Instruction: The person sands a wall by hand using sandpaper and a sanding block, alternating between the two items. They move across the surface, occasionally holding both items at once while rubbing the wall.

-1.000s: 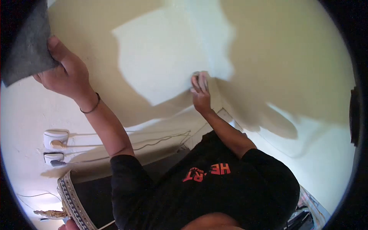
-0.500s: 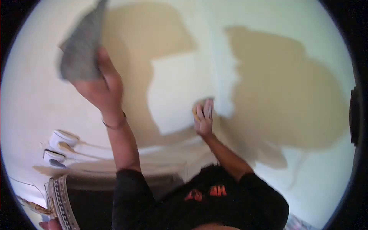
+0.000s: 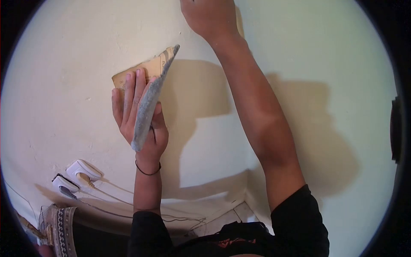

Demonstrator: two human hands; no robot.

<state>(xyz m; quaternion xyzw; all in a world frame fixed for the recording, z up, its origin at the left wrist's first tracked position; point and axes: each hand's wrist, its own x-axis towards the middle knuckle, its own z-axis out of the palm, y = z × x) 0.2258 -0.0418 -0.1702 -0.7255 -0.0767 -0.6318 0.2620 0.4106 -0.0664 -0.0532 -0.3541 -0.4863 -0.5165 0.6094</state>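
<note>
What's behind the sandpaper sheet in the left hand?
The cream wall lies behind the sandpaper sheet. The left hand lays its fingers on the tan backing. The patch directly under the sheet is hidden.

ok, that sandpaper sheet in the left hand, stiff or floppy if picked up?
Probably floppy and light: the sandpaper sheet curls over the left hand, one edge folded back. Likely grippy, not slippery, since its grey face looks gritty.

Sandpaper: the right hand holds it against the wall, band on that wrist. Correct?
Not quite: the left hand, the one with the wrist band, holds the sandpaper against the wall. The head view shows it; the right hand is up at the frame's top edge.
</note>
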